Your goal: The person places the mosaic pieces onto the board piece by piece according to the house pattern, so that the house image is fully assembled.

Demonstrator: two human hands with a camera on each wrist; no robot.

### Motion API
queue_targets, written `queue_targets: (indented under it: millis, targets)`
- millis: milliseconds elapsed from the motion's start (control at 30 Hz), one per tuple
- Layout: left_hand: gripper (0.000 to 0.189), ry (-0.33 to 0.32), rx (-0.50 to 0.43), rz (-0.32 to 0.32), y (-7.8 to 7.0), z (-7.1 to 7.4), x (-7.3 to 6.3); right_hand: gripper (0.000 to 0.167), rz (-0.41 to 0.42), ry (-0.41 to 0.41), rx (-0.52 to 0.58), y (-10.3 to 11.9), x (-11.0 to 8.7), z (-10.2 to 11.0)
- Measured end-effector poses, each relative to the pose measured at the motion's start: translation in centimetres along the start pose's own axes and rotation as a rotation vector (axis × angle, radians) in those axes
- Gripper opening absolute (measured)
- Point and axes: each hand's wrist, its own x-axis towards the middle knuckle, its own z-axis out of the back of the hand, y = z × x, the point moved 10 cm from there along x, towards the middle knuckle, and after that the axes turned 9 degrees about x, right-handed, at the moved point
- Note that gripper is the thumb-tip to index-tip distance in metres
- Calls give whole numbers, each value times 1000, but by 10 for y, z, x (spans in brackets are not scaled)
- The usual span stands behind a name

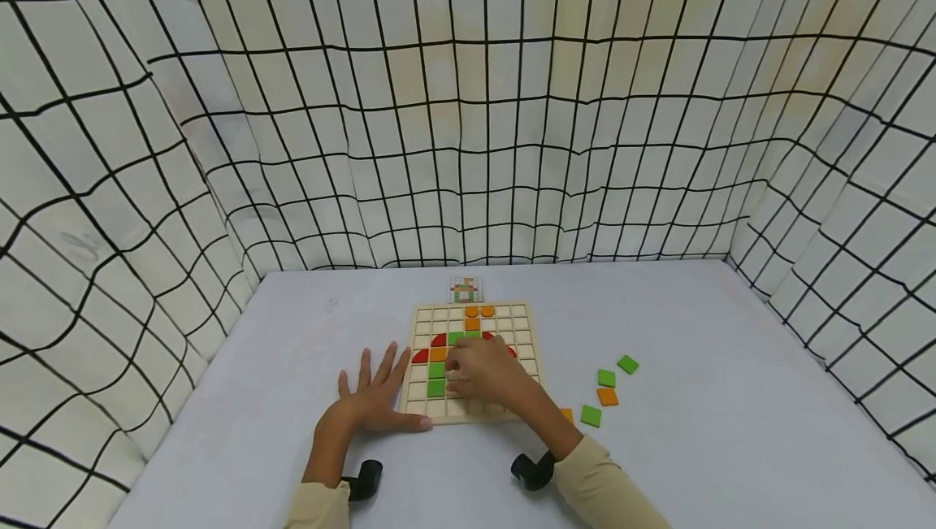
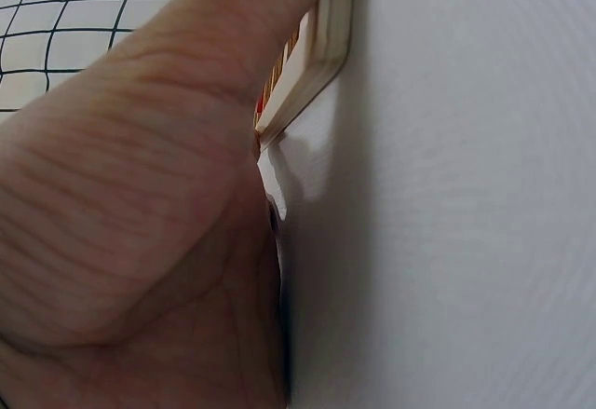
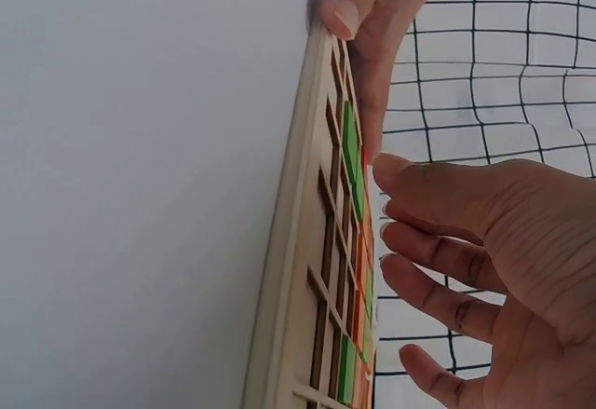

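Note:
A wooden grid board [image 1: 457, 408] lies on the table, partly filled with red, orange and green flat tiles. My left hand [image 1: 374, 405] rests at its front left corner, fingers spread and thumb along the front edge. Over the middle of the board is my right hand [image 1: 486, 370], hiding several cells. In the right wrist view, the right hand's fingers [image 3: 438, 293] are loosely bent close over the tiles, with no tile seen between thumb and fingertips. Green tiles [image 1: 436, 388] form a column left of that hand. Two round orange tiles [image 1: 479, 312] sit near the far edge.
A small picture card [image 1: 465, 289] lies behind the board. Several loose tiles, green [image 1: 627, 364] and orange [image 1: 608, 396], lie to the right; one orange tile [image 1: 567, 414] is partly behind the right forearm. Black netting [image 1: 504, 147] over white walls surrounds the white table [image 1: 731, 431].

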Motion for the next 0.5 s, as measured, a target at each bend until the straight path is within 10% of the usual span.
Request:
queue_targets:
  millis: [500]
  targets:
    - [130, 12, 1, 12, 4, -6, 6, 22, -28, -58, -1, -41, -33, 21]
